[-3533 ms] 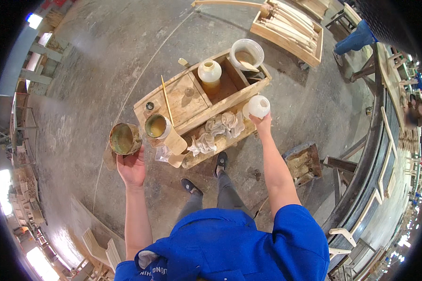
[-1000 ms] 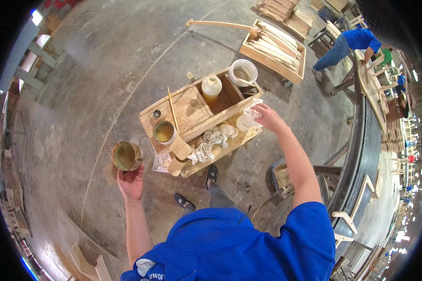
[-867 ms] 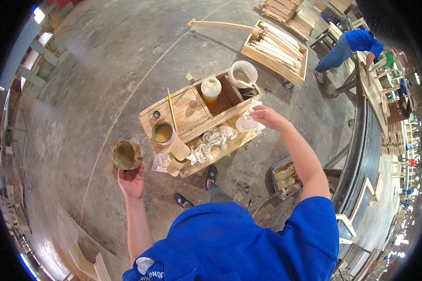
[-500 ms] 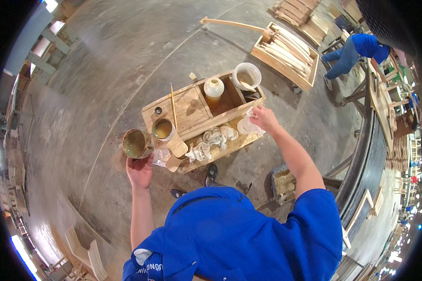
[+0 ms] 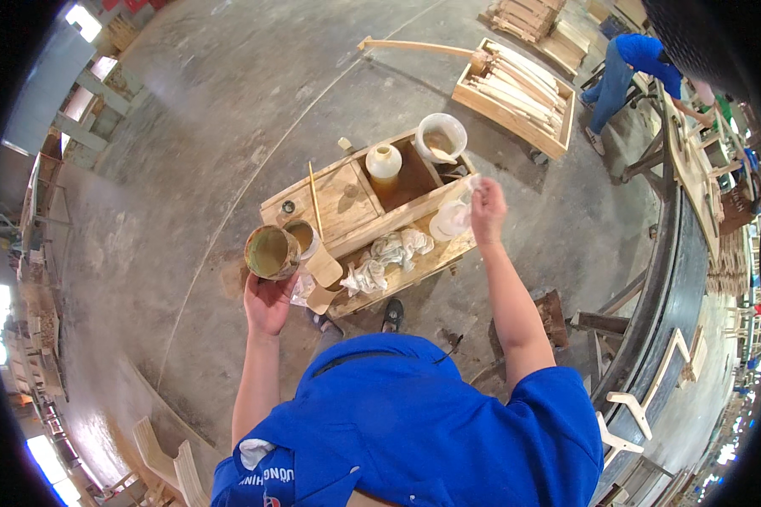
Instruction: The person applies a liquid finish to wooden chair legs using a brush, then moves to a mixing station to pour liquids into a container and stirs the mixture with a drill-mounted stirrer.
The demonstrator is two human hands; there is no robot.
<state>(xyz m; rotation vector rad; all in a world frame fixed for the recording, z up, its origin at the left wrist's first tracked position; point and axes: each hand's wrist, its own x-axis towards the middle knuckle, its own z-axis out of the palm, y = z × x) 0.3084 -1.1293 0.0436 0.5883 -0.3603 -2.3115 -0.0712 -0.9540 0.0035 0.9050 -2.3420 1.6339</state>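
My left hand [image 5: 268, 302] supports a round stained pot [image 5: 271, 253] with greenish-brown liquid in it, tilted toward me beside the bench's left end. A smaller cup [image 5: 303, 237] of amber liquid stands just behind it, partly hidden. Past the bench's right end, my right hand [image 5: 489, 213] is closed on a small whitish piece [image 5: 474, 182]; whether cloth or plastic, I cannot tell. A translucent plastic tub [image 5: 450, 220] sits on the lower ledge next to that hand. Crumpled white rags [image 5: 389, 256] lie along the ledge between my hands.
The wooden bench [image 5: 330, 201] carries a thin stick [image 5: 315, 198], a white bottle [image 5: 384, 162] and a white bucket [image 5: 441, 138]. Flat wooden pieces [image 5: 324, 269] rest at its near left. Beyond stands a crate of wooden parts [image 5: 516, 97]. A co-worker [image 5: 630, 72] bends over a table at far right.
My left hand has brought the pot rightward, close against the smaller cup. My right hand has moved slightly right, away from the tub, with the whitish piece still in it.
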